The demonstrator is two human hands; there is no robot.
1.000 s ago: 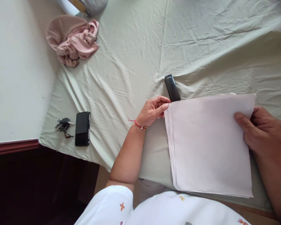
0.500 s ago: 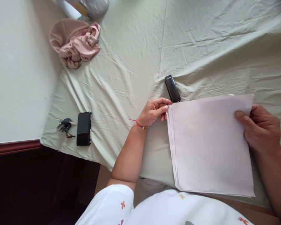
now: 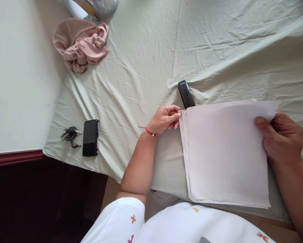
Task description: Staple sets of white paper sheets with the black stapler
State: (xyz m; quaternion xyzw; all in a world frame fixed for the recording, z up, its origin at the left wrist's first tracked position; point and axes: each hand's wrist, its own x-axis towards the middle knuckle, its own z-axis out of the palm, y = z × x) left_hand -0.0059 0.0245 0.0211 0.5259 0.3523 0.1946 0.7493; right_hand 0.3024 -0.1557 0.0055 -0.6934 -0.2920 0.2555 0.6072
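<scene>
A stack of white paper sheets (image 3: 227,155) lies at the table's front edge, its left edges slightly fanned. My left hand (image 3: 166,118), with a red string bracelet at the wrist, pinches the stack's upper left corner between thumb and fingers. On the far right side, my right hand (image 3: 282,138) grips the sheets near the upper right corner, thumb on top and fingers behind. Just beyond the paper's upper left corner rests a black stapler (image 3: 186,94), close to my left fingertips. Whatever is under the sheets is hidden.
A pale green cloth (image 3: 138,84) with wrinkles covers the table. At left lie a black phone (image 3: 90,138) and a bunch of keys (image 3: 70,135). Farther back are a crumpled pink cloth (image 3: 83,44) and a grey plastic-wrapped item (image 3: 104,8). A white wall (image 3: 17,74) borders the left side.
The top sheet has shifted a little to the right at its upper edge, showing more of the sheets below at the left corner. Both hands keep their hold.
</scene>
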